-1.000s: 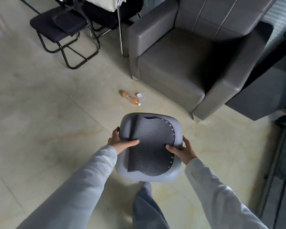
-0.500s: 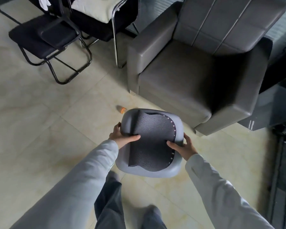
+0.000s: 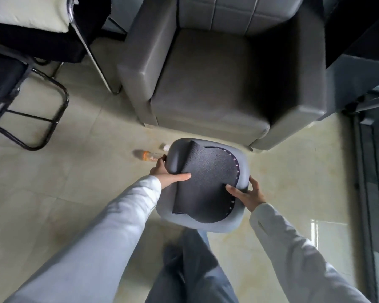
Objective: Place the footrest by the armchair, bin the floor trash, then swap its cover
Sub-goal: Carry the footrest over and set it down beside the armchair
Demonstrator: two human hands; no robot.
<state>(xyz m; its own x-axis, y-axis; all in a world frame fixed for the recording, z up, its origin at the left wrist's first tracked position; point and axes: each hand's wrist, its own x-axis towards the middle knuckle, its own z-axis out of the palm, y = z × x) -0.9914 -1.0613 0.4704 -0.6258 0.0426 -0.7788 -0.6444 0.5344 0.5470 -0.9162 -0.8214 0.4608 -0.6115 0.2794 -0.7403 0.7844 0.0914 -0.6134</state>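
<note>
I carry a grey rounded footrest (image 3: 206, 182) with a dark textured panel facing up, above the floor just in front of the grey armchair (image 3: 217, 84). My left hand (image 3: 165, 173) grips its left edge, thumb on the dark panel. My right hand (image 3: 246, 194) grips its right edge. An orange bottle (image 3: 148, 155) lies on the floor just left of the footrest, partly hidden by it, with a small white cap (image 3: 166, 147) beside it.
Black metal-framed chairs (image 3: 26, 88) stand at the left, one with a cream cushion (image 3: 29, 16). A dark cabinet or panel (image 3: 359, 62) and a window frame (image 3: 372, 193) run along the right. My legs are below the footrest on the beige tiled floor (image 3: 64, 193).
I have stepped closer to the armchair with the footrest in both hands. The armchair now fills the top of the view and the bottle shows again at the footrest's left.
</note>
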